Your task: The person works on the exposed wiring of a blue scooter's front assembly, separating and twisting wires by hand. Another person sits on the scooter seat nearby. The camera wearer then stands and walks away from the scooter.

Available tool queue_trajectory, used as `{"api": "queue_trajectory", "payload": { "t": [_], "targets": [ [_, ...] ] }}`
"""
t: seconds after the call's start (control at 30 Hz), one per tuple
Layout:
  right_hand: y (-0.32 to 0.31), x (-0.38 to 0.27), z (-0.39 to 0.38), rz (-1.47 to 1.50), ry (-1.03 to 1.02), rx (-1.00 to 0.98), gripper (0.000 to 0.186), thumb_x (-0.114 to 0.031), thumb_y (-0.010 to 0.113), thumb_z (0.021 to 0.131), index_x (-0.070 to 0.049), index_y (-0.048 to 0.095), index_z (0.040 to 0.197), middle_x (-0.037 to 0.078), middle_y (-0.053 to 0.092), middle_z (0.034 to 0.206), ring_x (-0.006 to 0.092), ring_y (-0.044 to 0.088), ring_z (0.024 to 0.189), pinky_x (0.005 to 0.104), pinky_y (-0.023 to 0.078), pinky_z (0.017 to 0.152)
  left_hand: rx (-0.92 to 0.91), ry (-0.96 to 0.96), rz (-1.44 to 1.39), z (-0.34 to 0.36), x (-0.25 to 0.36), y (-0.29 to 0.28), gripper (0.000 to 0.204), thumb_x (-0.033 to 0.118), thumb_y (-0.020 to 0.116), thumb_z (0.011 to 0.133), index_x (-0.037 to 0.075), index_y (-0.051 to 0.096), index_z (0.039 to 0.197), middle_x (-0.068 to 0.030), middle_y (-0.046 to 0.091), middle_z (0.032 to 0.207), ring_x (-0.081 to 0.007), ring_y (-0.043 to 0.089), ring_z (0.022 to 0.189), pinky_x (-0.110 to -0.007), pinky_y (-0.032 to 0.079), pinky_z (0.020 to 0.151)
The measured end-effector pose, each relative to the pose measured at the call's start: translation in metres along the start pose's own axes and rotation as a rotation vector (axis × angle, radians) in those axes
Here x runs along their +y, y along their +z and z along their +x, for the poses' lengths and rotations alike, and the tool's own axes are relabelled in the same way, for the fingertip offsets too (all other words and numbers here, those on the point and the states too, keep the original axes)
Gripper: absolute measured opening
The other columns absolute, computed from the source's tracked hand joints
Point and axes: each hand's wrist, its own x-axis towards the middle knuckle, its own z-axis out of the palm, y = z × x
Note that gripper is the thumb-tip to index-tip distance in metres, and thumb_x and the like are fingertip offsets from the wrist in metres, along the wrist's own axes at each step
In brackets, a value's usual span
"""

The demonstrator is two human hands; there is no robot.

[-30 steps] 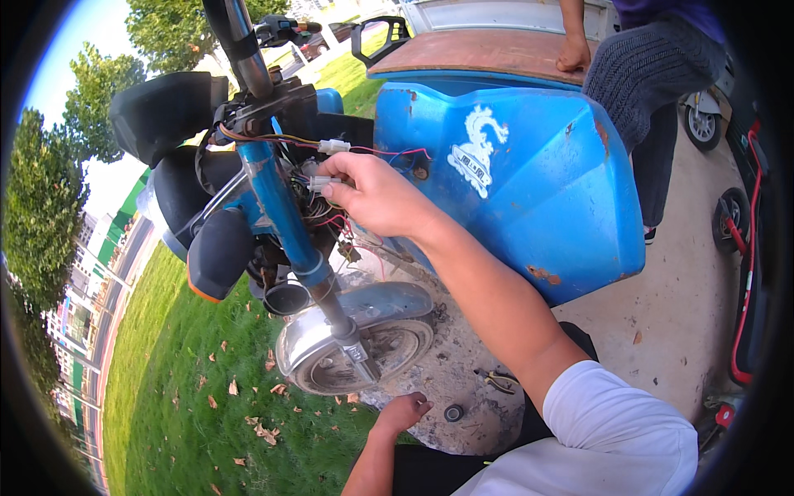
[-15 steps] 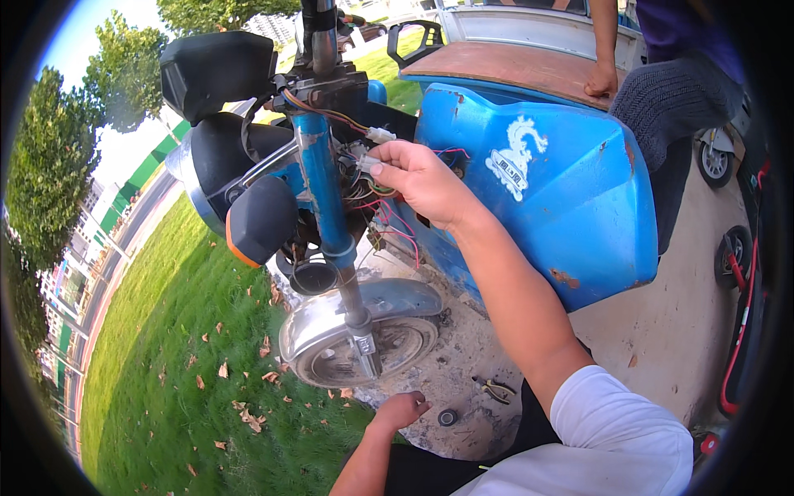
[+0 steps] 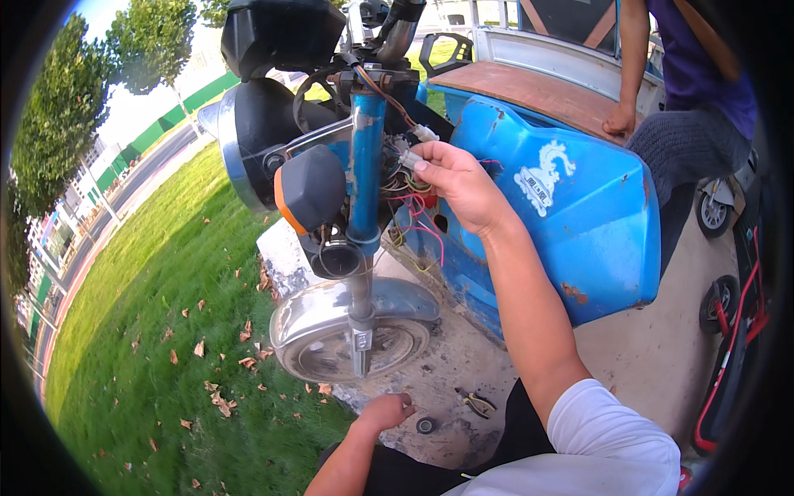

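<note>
My right hand [image 3: 463,186] reaches up to the front of a blue three-wheeled vehicle. Between its thumb and fingers it pinches a white wire connector [image 3: 409,160], closed on it. Just above sits a second white connector [image 3: 425,133] on a bundle of coloured wires [image 3: 380,91]. Loose pink wires [image 3: 426,219] hang below, beside the blue fork tube [image 3: 365,165]. My left hand [image 3: 389,411] is low, near my knee, its fingers curled with no object showing in them. Close by on the concrete lie a black roll of tape [image 3: 426,426] and pliers [image 3: 476,403].
The large blue front panel [image 3: 579,223] stands right of the wiring. An orange-and-black turn signal [image 3: 310,188] and headlight [image 3: 248,145] jut out left. Below is the front wheel's silver fender [image 3: 314,310]. Another person's hand [image 3: 619,120] rests on the brown board [image 3: 529,95].
The view has turned, so the vehicle sits farther right in the picture. My right hand still pinches the connector beside the wires. My left hand stays low with curled fingers.
</note>
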Motion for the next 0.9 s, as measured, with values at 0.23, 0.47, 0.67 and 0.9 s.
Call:
{"api": "queue_trajectory", "payload": {
  "t": [0.23,0.47,0.67,0.9],
  "targets": [
    [0.004,-0.003,0.002,-0.016,0.005,0.059,0.022,-0.007,0.061,0.095,0.004,0.061,0.113,0.004,0.065,0.094,0.0088,0.058,0.082,0.0249,0.047,0.075,0.012,0.0,0.01,-0.002,0.0,-0.001,0.04,0.047,0.057,0.093,0.011,0.07,0.105,-0.0188,0.071,0.1,-0.0387,0.067,0.097,-0.048,0.052,0.084],
    [0.015,-0.011,-0.02,-0.214,-0.245,0.205,0.026,-0.011,0.064,0.094,0.004,0.061,0.116,0.003,0.065,0.094,0.0091,0.059,0.085,0.0245,0.05,0.077,0.013,0.018,0.022,-0.002,0.008,-0.006,0.04,0.045,0.057,0.093,0.009,0.07,0.105,-0.0192,0.071,0.1,-0.0392,0.066,0.096,-0.049,0.052,0.084],
    [0.015,0.01,-0.073,-0.323,-0.36,0.262,0.024,-0.008,0.065,0.094,0.001,0.061,0.116,0.007,0.062,0.112,0.011,0.056,0.099,0.0262,0.048,0.084,0.021,0.066,0.036,0.002,0.019,-0.005,0.041,0.047,0.057,0.094,0.009,0.069,0.105,-0.0178,0.071,0.097,-0.0383,0.067,0.094,-0.048,0.052,0.082],
    [0.001,0.048,-0.124,-0.442,-0.077,0.32,0.022,-0.008,0.064,0.095,0.001,0.061,0.115,0.005,0.061,0.11,0.0096,0.055,0.094,0.0255,0.048,0.08,-0.015,0.047,0.054,0.001,0.025,-0.008,0.041,0.046,0.057,0.093,0.008,0.07,0.104,-0.0188,0.071,0.101,-0.0386,0.066,0.097,-0.049,0.052,0.083]
  ]
}}
